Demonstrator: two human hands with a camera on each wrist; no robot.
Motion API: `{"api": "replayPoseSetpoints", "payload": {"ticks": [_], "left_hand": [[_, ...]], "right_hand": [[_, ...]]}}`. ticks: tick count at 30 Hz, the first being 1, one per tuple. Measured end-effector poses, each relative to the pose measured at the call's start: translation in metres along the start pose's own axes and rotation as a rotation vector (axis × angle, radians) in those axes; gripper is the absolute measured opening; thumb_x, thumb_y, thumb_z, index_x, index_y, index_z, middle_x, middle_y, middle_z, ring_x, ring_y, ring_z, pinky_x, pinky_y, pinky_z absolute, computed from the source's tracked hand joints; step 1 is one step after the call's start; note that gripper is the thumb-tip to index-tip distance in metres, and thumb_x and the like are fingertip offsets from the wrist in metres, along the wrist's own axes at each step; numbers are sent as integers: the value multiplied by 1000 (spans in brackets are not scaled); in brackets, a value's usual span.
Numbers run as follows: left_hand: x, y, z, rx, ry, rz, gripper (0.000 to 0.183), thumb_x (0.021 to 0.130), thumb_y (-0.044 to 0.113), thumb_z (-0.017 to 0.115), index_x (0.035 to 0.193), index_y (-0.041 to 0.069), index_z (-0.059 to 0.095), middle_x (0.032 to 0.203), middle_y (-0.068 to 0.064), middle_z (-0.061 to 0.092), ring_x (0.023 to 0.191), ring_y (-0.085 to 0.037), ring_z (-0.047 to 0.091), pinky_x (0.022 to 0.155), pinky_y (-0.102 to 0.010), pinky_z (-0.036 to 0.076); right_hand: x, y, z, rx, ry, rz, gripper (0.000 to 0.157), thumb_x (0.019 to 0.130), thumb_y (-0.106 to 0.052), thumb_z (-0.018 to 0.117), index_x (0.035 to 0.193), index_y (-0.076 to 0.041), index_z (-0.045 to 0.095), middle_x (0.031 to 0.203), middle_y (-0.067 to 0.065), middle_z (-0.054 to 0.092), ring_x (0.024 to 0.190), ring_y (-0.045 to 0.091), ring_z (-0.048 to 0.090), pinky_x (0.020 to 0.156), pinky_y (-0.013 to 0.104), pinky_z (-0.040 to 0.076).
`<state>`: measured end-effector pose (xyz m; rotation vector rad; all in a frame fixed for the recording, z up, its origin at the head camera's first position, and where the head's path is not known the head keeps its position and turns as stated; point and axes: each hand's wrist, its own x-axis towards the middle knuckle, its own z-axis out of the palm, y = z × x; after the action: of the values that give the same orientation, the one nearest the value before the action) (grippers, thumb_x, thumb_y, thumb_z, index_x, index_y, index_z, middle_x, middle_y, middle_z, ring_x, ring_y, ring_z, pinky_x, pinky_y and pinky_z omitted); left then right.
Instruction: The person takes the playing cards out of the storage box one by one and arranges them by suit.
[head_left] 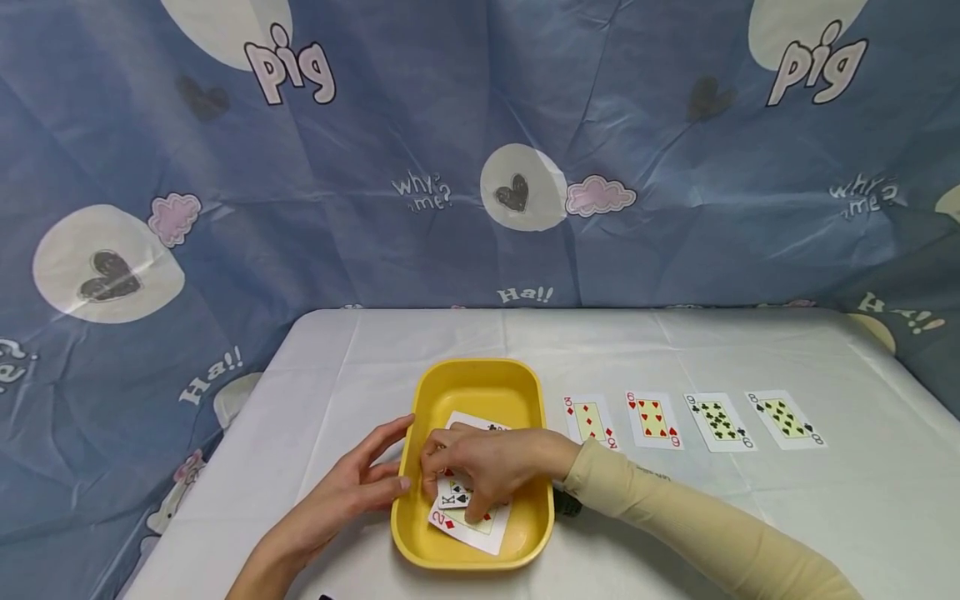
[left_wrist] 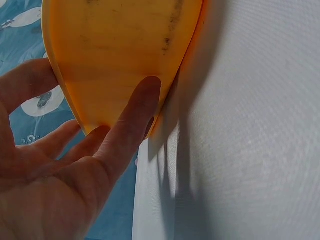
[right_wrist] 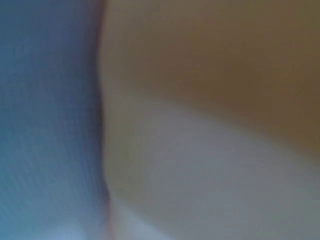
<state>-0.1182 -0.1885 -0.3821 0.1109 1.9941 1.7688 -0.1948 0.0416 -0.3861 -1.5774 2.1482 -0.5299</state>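
A yellow tray stands on the white table, holding several overlapping playing cards. The two of diamonds lies at its near end, under a king of spades; a card with a club mark shows farther back. My right hand reaches into the tray with curled fingers, thumb and fingertips on either side of the king, hiding much of the cards. Against the tray's left outer wall my left hand rests its fairly straight fingers; the left wrist view shows these fingertips touching the yellow wall. The right wrist view is blurred.
Right of the tray, a row of face-up cards runs across the table: three of diamonds, six of hearts, nine of clubs and eight of spades. A dark object shows under the right wrist. Blue printed cloth hangs behind.
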Motion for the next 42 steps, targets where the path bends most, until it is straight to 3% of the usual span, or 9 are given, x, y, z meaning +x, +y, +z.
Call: {"api": "replayPoseSetpoints", "payload": {"ticks": [10,16,24,27,30,31,35,38,42], "left_hand": [[-1,0,-3,-2,-22,21,72,94,15,66,154,25,29,162,-8,14,120,-30,57,88,-42,53],[-1,0,-3,0,-20,19,72,93,15,67,154,25,29,162,-8,15,122,-29,55,89,-42,53],[0,0,-2,-2,-22,17,71,94,16,67,154,25,30,162,-8,15,122,-29,56,89,-42,53],[0,0,-2,-1,-20,17,72,93,15,67,154,25,30,162,-8,14,123,-29,55,89,-42,53],[0,0,-2,1,-19,16,72,93,16,67,154,25,30,162,-9,14,122,-29,55,89,-42,53],[0,0,-2,2,-18,16,72,93,16,67,154,24,29,162,-9,14,122,-29,55,89,-42,53],[0,0,-1,10,-5,6,72,93,18,68,154,24,30,161,-10,15,121,-28,56,89,-42,53],[0,-1,0,14,4,0,72,92,18,68,154,25,30,161,-10,15,121,-27,56,89,-42,53],[0,-1,0,15,8,-2,73,92,18,69,153,25,31,161,-11,15,120,-27,57,88,-43,53]], "right_hand": [[0,1,-6,103,139,-15,26,72,-17,84,86,-32,68,115,-18,49,106,3,39,89,19,37],[0,3,-8,191,159,-69,22,75,-16,83,90,-25,70,104,-21,62,104,0,45,93,21,36],[-1,3,-9,268,164,-48,18,80,-16,82,93,-22,71,93,-21,63,96,-2,52,91,20,42],[-1,3,-10,299,169,-55,18,80,-13,82,94,-19,71,92,-21,64,100,-3,54,106,25,35],[0,2,-11,337,163,-76,18,81,-11,81,94,-16,71,91,-23,67,111,-4,55,117,33,17],[-1,2,-11,358,162,-85,18,81,-11,81,94,-15,70,92,-21,69,115,-4,55,118,35,11],[-1,4,-12,439,164,-105,17,81,-9,81,93,-13,70,97,-13,72,124,0,51,118,34,5],[-2,4,-11,471,191,-111,16,81,-9,81,93,-13,70,96,-11,72,120,2,55,118,32,7],[-4,4,-11,533,232,-90,18,83,-12,80,98,-15,71,91,-10,71,104,8,62,108,32,35]]}}
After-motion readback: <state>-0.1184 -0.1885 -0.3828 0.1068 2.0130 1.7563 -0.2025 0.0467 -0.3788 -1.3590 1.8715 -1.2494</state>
